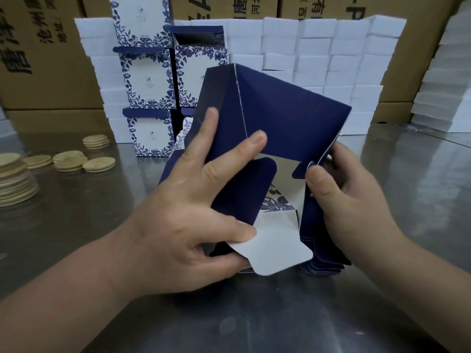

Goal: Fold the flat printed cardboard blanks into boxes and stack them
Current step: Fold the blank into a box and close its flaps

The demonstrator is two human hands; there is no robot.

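1. Two hands are raised above the steel table point(63, 225).
2. The half-opened navy blank point(293, 123) is clasped by the spread left hand point(178, 220) and pinched at its edge by the right hand point(351, 200).
3. Its white flap point(275, 245) is turned outward.

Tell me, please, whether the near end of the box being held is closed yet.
Open. On the box, the white flap juts out unfolded, the navy flap stands aside, and the inside shows between them.
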